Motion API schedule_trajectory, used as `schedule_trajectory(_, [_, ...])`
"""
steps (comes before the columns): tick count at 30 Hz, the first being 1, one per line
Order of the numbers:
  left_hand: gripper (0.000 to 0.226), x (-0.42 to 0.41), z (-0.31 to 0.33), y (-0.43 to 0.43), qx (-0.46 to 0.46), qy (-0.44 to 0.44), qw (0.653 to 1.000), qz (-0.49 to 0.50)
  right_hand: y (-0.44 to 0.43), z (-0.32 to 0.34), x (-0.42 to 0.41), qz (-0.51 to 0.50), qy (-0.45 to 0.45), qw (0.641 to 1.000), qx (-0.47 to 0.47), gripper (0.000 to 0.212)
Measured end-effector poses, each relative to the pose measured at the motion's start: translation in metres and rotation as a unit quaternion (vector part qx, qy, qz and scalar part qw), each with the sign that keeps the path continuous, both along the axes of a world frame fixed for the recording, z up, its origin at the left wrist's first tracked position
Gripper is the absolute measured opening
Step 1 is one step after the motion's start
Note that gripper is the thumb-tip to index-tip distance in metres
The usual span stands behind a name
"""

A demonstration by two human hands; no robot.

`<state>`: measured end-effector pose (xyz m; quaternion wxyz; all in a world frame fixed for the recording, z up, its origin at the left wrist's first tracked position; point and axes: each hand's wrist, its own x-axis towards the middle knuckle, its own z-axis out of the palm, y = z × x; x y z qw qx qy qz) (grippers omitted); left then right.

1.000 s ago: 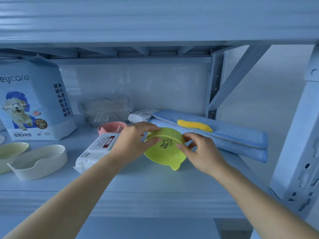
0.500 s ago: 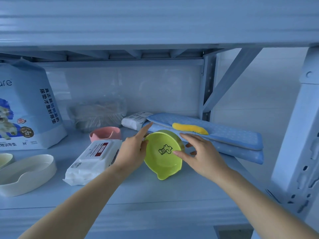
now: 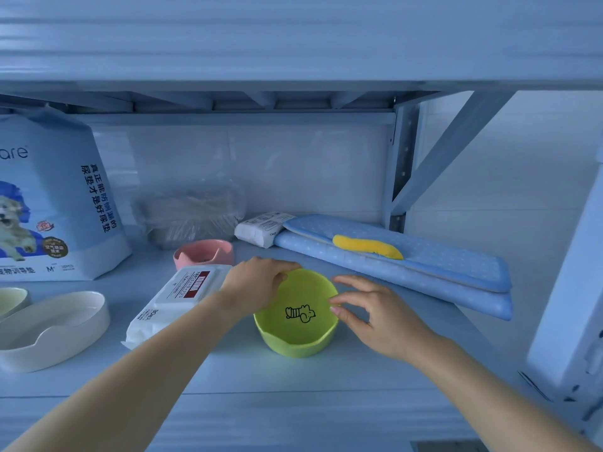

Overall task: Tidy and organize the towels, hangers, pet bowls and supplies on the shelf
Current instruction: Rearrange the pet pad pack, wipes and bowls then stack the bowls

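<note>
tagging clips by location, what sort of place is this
Likely a storage or utility corner kept for pet supplies: a metal shelf holds a bag of puppy pads with a dog pictured, a green bowl, and a pack of wipes.

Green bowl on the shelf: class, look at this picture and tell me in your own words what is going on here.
A person is handling the green bowl, which stands upright on the shelf. The left hand grips its far rim, fingers curled over the edge. The right hand is open beside its right rim. A pack of wipes lies just left of it, a pink bowl sits behind, and folded blue pads lie to the right.
</note>
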<state>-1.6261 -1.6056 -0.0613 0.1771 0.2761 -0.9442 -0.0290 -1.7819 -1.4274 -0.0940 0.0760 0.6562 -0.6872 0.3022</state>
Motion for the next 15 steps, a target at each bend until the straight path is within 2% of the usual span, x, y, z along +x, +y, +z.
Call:
schedule_trajectory(7, [0.035,0.003,-0.016,-0.003,0.07,-0.01,0.997,0.001,0.003,-0.01,0.002,0.008,0.01,1.0,0.018,0.035])
schedule_trajectory(11, [0.029,0.014,-0.021,0.004,0.12,0.07,0.99,0.004,0.004,-0.013,0.003,0.012,-0.005,1.0,0.019,0.033])
schedule_trajectory(15, [0.021,0.026,-0.02,0.018,0.134,0.135,0.981,-0.036,0.005,-0.01,-0.001,0.003,-0.026,1.0,0.008,0.025])
